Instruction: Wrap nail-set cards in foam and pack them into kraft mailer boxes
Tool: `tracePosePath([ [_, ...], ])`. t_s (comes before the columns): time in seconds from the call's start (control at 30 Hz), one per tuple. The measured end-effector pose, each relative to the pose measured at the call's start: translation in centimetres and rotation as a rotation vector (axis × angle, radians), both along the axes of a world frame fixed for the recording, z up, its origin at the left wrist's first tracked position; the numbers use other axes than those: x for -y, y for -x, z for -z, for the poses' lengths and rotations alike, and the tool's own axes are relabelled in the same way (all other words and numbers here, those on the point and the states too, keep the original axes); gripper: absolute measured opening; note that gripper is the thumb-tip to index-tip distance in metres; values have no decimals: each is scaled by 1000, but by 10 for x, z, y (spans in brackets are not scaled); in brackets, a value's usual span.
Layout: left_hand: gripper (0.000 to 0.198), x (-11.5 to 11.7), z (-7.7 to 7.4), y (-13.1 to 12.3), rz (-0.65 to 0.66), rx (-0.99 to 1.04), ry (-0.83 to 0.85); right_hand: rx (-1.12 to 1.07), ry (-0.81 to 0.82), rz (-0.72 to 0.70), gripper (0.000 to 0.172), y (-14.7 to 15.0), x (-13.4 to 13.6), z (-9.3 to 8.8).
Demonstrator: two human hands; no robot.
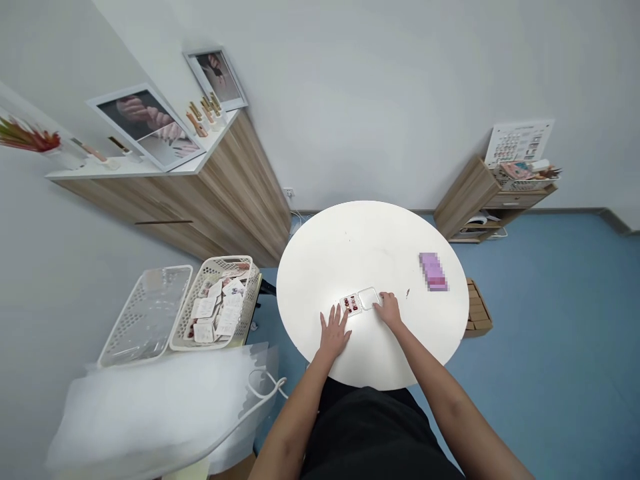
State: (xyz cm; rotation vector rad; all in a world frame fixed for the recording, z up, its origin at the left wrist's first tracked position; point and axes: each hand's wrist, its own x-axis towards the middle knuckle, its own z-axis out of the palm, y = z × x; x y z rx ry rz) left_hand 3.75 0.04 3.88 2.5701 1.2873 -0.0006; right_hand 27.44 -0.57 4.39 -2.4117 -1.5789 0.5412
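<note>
On the round white table (325,247) lies a small clear plastic case, folded open. Its left half is a tray (351,305) with several small dark red and pale pieces that look like press-on nails. The clear lid (369,299) lies flat to the right of the tray. My left hand (336,335) rests palm down with fingers spread, its fingertips at the tray's lower left edge. At the lid's right edge, my right hand (390,312) has its thumb and fingers bent together on the rim.
A blurred purple object (433,272) and a small dark piece (407,293) lie on the table's right side. White baskets (250,293) with packets stand left, near a white sheet (150,400). A wooden cabinet (240,180) and a shelf unit (465,193) stand by the wall.
</note>
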Motion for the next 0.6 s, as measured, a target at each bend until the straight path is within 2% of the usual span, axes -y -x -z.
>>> tracePosePath([
  [0.1,70,-1,-1,-3,-18,7,96,-58,-14,48,39,4,-7,-2],
  [0.2,70,3,-2,-5,-33,6,110,-97,10,91,37,4,-18,-10],
  [0.37,69,20,-2,-11,78,14,56,-79,-23,120,36,3,-33,-30],
  [0.5,69,30,-8,-23,221,19,140,-146,-86,-14,33,14,-37,-52],
  [0.6,56,27,-18,-30,268,139,185,-172,-66,-184,29,25,-30,-64],
])
